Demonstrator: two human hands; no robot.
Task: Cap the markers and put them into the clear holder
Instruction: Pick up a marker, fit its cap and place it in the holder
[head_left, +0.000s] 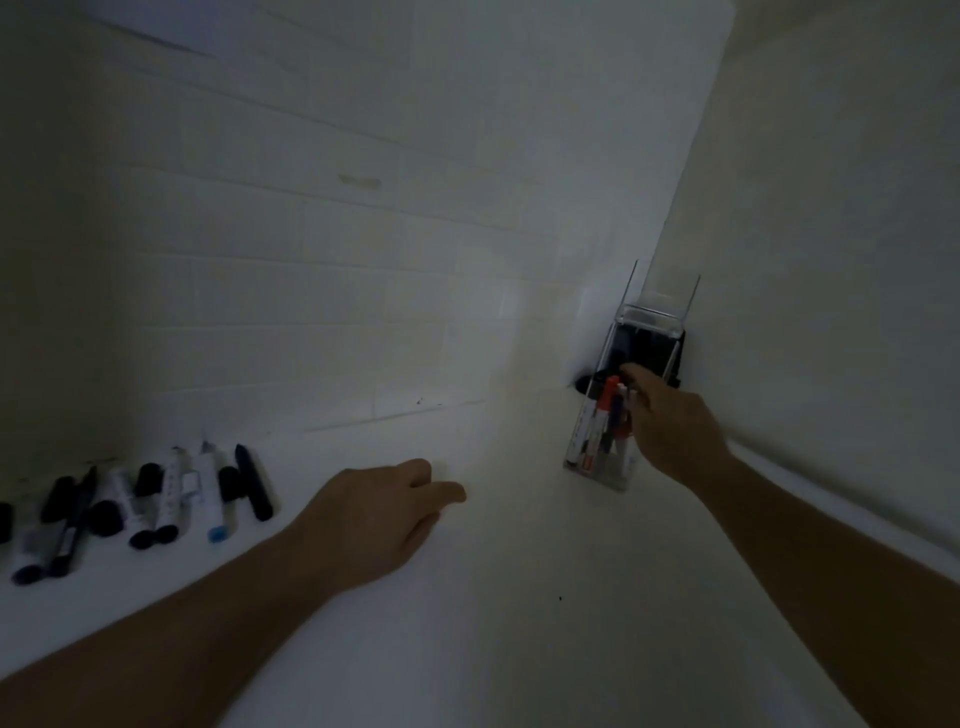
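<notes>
Head view, and we're looking down on a white table (519, 597) tucked into the corner of pale brick walls (311, 234), dim light all round. Over in that corner stands the clear holder (621, 395), upright with a tall back panel, several markers already standing inside it, a red-capped one (609, 402) the easiest to pick out. Our right hand (675, 426) is up at the holder's mouth, fingers curled among the marker tops; whether it is pinching one or has just let go, we cannot tell from here. Our left hand (379, 514) rests on the table, loosely curled, holding nothing. Far left, the loose markers (156, 499) lie in a ragged row well apart from the holder, black caps mixed among white barrels, one with a blue end (218, 532). Some look uncapped, though blur makes that hard to confirm. So we judge the job partly done, with plenty left to cap. What could go wrong? The holder is light and narrow, and a push from those right fingers could tip it or shove it against the wall; a crowded bundle could also jam the next marker. As for writing, there is print on the barrels, but nothing we can read.
</notes>
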